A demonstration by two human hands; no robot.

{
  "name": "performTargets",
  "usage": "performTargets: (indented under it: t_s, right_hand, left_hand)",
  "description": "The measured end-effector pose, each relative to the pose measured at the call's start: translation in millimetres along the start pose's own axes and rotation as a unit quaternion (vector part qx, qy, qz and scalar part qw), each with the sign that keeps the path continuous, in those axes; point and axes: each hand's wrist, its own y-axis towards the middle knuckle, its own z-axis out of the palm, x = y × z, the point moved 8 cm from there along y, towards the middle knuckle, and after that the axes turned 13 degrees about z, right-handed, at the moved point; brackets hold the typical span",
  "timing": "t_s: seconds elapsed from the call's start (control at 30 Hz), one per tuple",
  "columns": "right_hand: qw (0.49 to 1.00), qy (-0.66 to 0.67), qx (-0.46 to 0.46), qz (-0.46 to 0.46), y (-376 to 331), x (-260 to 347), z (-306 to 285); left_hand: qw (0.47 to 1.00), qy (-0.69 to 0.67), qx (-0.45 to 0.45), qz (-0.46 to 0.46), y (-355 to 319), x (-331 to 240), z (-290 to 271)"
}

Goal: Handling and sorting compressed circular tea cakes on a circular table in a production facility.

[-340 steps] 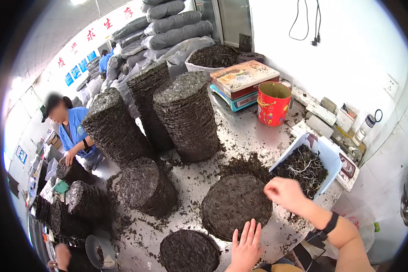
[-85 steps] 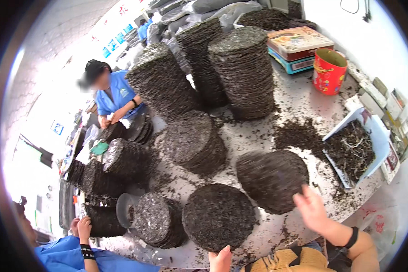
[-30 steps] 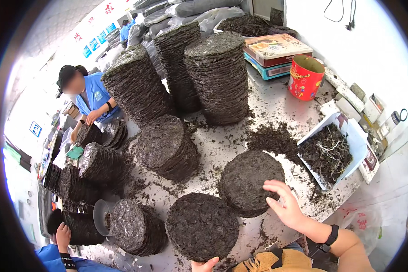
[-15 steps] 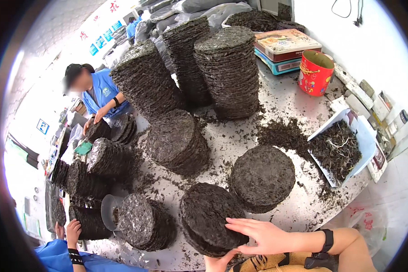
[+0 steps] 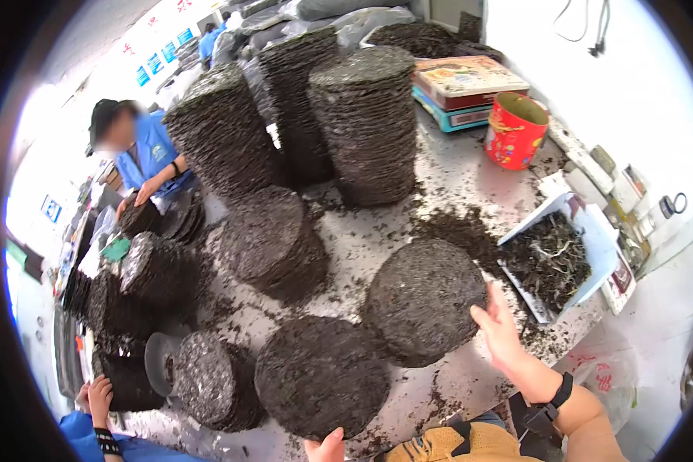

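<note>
A dark, round cake that looks like dried seaweed lies at the front middle of the table. My left hand pinches its near rim, thumb on top and the other fingers mostly hidden. Just to the right is another round seaweed cake, with more layers showing under its edge. My right hand grips that one by its right rim, the thumb on the near side and fingers along the edge. Left of both stands a short stack of seaweed cakes, and behind them a thicker stack.
Tall seaweed stacks rise at the back. A red bucket, a flat box on a blue scale and a pale scoop-shaped tray of loose scraps are at right. Co-workers' hands handle cakes at left.
My right hand has left the front cake and reached right to the neighbouring cake's rim. The front cake has shifted left and lies flatter, my left hand at its near edge. The view has swung slightly.
</note>
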Motion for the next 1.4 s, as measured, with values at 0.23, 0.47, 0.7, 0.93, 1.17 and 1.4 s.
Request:
performTargets:
  t_s: [0.23, 0.47, 0.7, 0.93, 1.17, 1.4]
  right_hand:
    - [0.981, -0.161, 0.01, -0.104, 5.3, 26.6, 5.7]
    - [0.785, -0.441, 0.164, -0.403, 20.1, 66.4, 122.7]
    - [0.649, -0.614, 0.276, -0.354, 48.8, 26.2, 162.3]
    - [0.613, -0.637, 0.308, -0.351, 48.1, 27.2, 176.7]
    - [0.578, -0.65, 0.315, -0.38, 46.3, 30.6, 176.1]
    - [0.82, -0.457, 0.291, -0.185, 49.9, 47.7, 125.5]
  left_hand:
    - [0.998, -0.007, -0.061, -0.018, -2.7, 2.2, -3.2]
    - [0.999, 0.005, -0.034, -0.029, 3.4, 1.2, 6.9]
    - [0.993, 0.028, -0.048, -0.103, -3.7, 19.8, 2.9]
    - [0.991, 0.024, -0.052, -0.125, 0.4, 21.5, 13.6]
    - [0.986, 0.06, -0.03, -0.15, -8.9, 14.5, 18.9]
    - [0.992, 0.05, -0.026, -0.117, -13.5, 18.5, 11.3]
